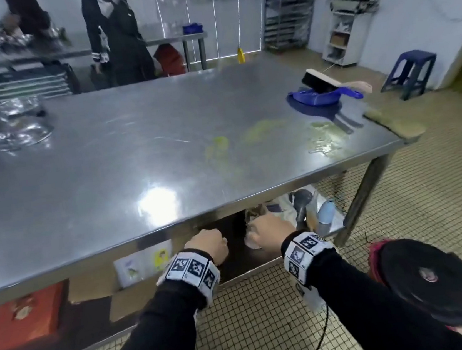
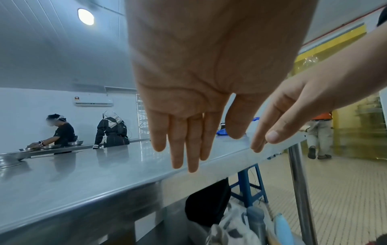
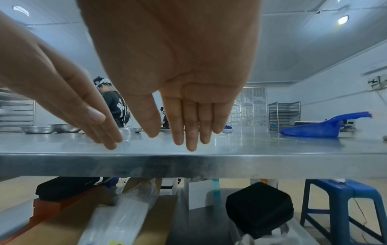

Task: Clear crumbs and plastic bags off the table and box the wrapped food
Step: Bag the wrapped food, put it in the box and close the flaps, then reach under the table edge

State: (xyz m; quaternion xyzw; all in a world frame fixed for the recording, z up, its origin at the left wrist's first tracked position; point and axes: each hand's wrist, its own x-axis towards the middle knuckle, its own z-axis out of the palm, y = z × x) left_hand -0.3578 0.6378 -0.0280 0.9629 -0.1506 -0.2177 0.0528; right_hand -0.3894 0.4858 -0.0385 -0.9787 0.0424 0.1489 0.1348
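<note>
While both hands hang before near edge of steel desk (image 1: pixel 162 142), left hand (image 2: pixel 188 82) and right hand (image 3: pixel 178 74) show straight, relaxed fingers (image 3: pixel 190 129), holding nothing. Yellowish crumbs (image 1: pixel 249 140) smeared mid-desk; blue dustpan (image 1: pixel 316 97) with brush (image 1: pixel 326 80) at far right.

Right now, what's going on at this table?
A person stands at the near edge of the steel table, both hands empty. The left hand and right hand hang open, fingers straight, just off the edge. Yellowish crumbs still lie on the tabletop. A brush rests in the blue dustpan, untouched.
</note>
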